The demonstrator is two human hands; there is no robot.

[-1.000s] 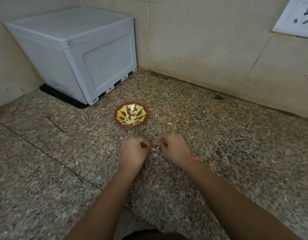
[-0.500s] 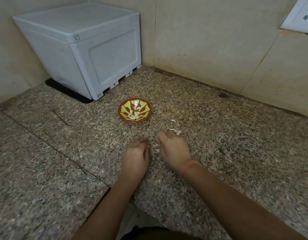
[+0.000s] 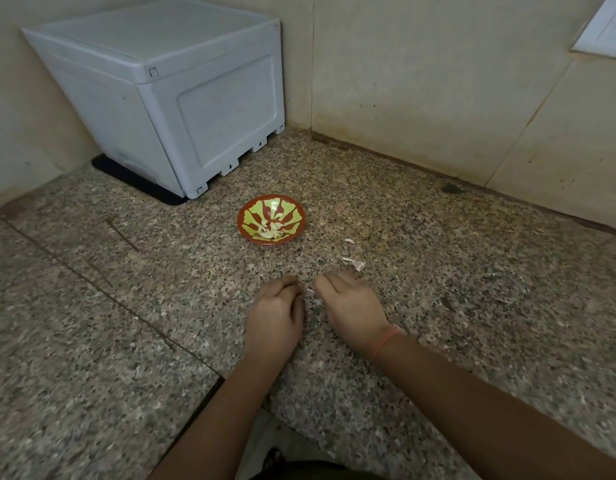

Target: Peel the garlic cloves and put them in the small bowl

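Left hand (image 3: 277, 315) and right hand (image 3: 351, 306) curl close together; whether either grips anything, can't tell. Cloves (image 3: 270, 232) in the bowl (image 3: 241, 221) look tiny, light, probably slick, so pinch skin at the tip.

Small bowl (image 3: 254, 216): red-brown rim, yellow-green petal pattern inside. Garlic cloves (image 3: 270, 232): pale cream. Table (image 3: 472, 306): speckled granite, grey, tan, black. Box (image 3: 202, 109), upper left: pale grey. Mat (image 3: 133, 178): black. Wall (image 3: 420, 81): beige. Wristband (image 3: 386, 341): orange-pink.

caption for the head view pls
Left hand and right hand flank a pale garlic scrap on the granite counter, short of the small bowl of peeled cloves
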